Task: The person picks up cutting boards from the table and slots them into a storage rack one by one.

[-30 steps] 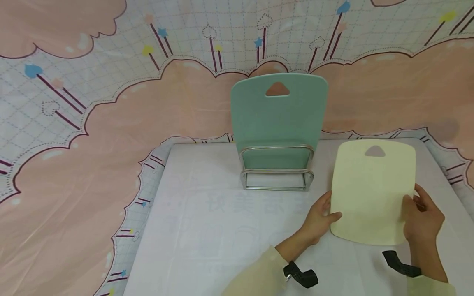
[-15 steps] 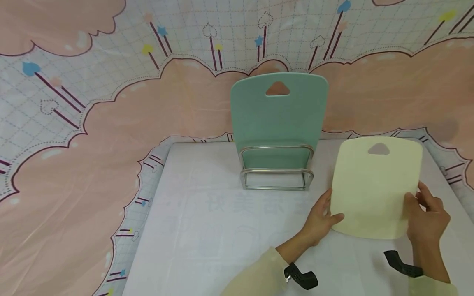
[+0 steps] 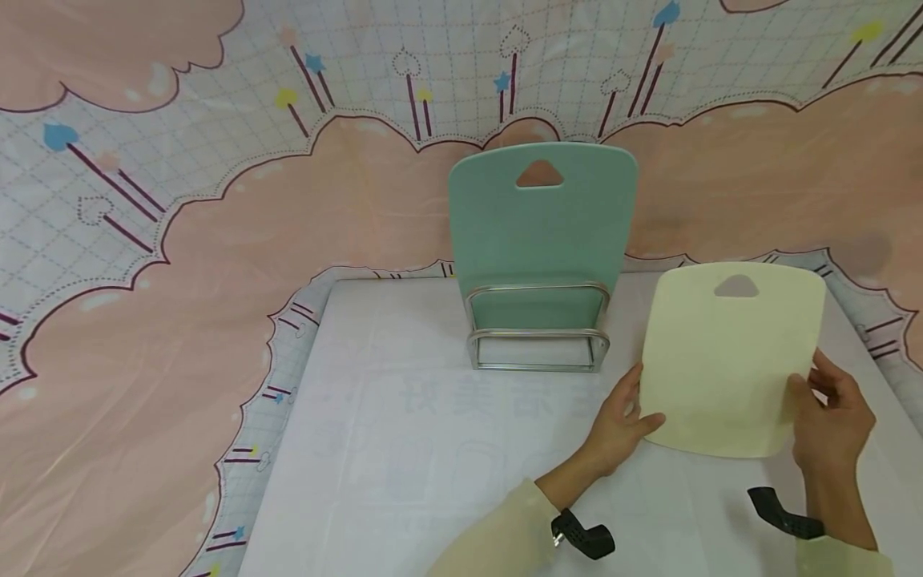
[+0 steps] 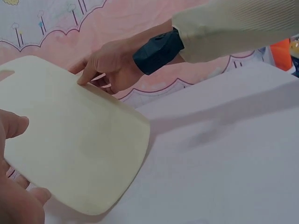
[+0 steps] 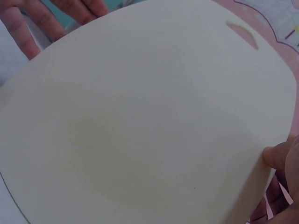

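A cream cutting board point(image 3: 728, 369) with a triangular handle hole is held raised and tilted over the right side of the table. My left hand point(image 3: 616, 425) grips its left edge, thumb toward the front face and fingers at the edge and behind. On the opposite edge, my right hand point(image 3: 832, 417) pinches the board, with its thumb point(image 5: 275, 156) on the front and the other fingers behind. To the left, a green cutting board point(image 3: 544, 224) stands upright in the back slot of a silver metal rack point(image 3: 541, 332). The rack's front slot holds nothing.
A white table surface point(image 3: 375, 449) lies under everything. Patterned pink and white cloth point(image 3: 360, 192) covers the background behind and to the left. Something orange point(image 4: 281, 53) shows at the right edge of the left wrist view.
The cream board has risen and tilted, its lower edge moving up and its top shifting slightly right. My right hand moved a little right with it. The green board and rack stayed put.
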The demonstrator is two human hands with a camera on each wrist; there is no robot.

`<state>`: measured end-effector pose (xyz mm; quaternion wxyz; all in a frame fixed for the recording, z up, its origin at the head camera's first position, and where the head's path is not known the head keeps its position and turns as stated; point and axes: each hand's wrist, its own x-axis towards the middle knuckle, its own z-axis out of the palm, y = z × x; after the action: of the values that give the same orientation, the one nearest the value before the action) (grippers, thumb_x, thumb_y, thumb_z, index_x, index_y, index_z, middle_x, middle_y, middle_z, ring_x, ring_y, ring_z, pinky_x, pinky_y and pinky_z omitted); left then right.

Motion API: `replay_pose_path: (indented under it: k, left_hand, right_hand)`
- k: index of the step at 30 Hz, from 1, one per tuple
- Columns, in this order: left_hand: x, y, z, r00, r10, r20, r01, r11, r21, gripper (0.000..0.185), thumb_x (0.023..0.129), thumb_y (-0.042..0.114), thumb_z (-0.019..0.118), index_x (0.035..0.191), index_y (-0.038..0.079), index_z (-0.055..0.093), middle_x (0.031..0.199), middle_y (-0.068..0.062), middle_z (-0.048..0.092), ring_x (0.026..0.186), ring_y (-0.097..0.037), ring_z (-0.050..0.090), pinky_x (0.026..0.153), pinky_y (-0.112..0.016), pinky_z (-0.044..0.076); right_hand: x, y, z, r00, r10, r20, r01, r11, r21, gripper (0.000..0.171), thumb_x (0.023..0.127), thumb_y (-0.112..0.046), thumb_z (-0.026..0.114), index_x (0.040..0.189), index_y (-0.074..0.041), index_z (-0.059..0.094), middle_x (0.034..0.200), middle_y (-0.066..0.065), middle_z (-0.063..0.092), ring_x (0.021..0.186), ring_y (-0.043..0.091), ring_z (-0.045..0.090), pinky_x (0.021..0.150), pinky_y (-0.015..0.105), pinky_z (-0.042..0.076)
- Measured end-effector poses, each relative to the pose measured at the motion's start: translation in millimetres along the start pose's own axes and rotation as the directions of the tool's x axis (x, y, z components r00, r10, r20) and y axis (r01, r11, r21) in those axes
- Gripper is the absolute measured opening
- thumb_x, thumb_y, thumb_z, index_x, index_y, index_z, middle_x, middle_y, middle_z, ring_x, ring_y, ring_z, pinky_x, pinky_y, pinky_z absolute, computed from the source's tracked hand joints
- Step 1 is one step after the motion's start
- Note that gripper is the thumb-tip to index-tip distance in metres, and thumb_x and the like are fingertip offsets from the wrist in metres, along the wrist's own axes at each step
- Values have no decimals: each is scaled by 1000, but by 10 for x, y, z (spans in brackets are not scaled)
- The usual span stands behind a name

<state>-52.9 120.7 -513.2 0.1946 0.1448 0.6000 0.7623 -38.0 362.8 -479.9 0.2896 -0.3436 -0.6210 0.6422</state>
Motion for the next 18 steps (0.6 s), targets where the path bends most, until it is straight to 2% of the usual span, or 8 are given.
replay_pose_path:
  k: [4,8,11,14,18]
  left_hand:
    - [15,-6,-4,1000,30,8,-30,999,-13,71,91,-3,61,151,9,24,155,-7,21,140,-19,22,109,-31,26]
    - [32,-10,1,998,58,17,-57,998,-31,72,91,-5,60,151,9,23,156,-8,19,141,-20,19,110,-31,24]
    - [43,-8,-1,997,77,27,-76,996,-44,72,91,-7,59,151,8,23,156,-8,18,141,-19,17,111,-31,22]
    - [55,-4,-9,994,104,43,-103,994,-36,73,90,-7,59,151,8,22,157,-9,17,142,-18,15,111,-30,20]
    - [77,-13,-36,988,149,50,-150,989,16,72,91,-4,60,151,8,22,156,-10,17,141,-17,16,110,-29,21]
  right_hand:
    - [20,-9,6,1000,-12,7,12,1000,3,48,84,13,61,122,-16,67,94,-8,60,89,4,52,65,6,42]
    - [33,0,18,999,-41,5,40,999,36,48,84,14,61,122,-15,68,94,-7,61,90,5,52,71,11,41]
    - [41,29,31,996,-93,-4,93,990,104,47,82,17,61,119,-10,68,92,-3,62,89,7,54,77,14,38]
    - [43,42,33,991,-135,-2,133,982,137,47,81,19,60,119,-8,68,92,-1,62,89,8,54,79,15,38]
    - [55,31,29,989,-147,22,140,972,187,47,81,21,59,119,-6,67,94,0,62,89,9,54,80,13,40]
